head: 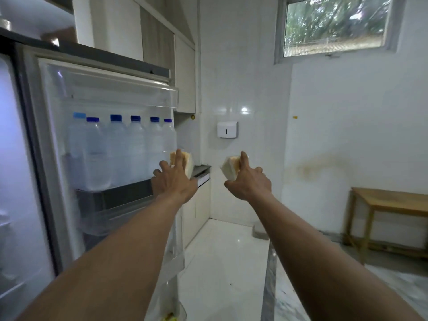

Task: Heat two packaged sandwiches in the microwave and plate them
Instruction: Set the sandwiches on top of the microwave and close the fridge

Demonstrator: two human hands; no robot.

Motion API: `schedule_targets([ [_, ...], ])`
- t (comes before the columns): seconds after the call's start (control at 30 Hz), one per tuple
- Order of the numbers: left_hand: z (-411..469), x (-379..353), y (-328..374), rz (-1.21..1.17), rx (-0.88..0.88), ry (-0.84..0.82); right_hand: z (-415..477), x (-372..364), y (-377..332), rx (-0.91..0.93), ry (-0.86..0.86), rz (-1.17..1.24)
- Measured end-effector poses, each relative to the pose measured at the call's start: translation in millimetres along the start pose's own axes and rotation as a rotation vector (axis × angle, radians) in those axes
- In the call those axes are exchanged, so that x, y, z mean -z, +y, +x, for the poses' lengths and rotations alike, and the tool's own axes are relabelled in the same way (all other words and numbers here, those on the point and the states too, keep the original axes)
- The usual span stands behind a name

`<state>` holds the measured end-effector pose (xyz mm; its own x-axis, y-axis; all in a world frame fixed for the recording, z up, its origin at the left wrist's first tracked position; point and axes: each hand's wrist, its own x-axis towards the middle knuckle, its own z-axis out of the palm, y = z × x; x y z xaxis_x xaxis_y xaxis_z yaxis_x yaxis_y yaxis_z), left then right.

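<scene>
Both arms are stretched out in front of me at chest height. My left hand grips one packaged sandwich, a pale wedge in clear wrap, right beside the outer edge of the open fridge door. My right hand holds the second packaged sandwich in the open space further right, in front of the white tiled wall. My fingers hide most of each sandwich. No microwave or plate is in view.
The fridge door shelf holds several water bottles with blue caps. The lit fridge interior is at far left. A counter edge sits behind the door, a wooden bench at right, a wall dispenser ahead.
</scene>
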<state>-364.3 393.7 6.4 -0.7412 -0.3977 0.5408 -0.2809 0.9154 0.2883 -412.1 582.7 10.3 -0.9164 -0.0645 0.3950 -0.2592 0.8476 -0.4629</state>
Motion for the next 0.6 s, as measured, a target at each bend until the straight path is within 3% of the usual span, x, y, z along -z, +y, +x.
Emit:
schedule_targets([
  [0.33,93,-94,97,-0.059,-0.014,0.016,124,-9,76,-0.019,0.039,-0.02],
  [0.6,159,-168,131,-0.043,0.017,-0.008,217,-45,115,-0.027,0.027,-0.049],
])
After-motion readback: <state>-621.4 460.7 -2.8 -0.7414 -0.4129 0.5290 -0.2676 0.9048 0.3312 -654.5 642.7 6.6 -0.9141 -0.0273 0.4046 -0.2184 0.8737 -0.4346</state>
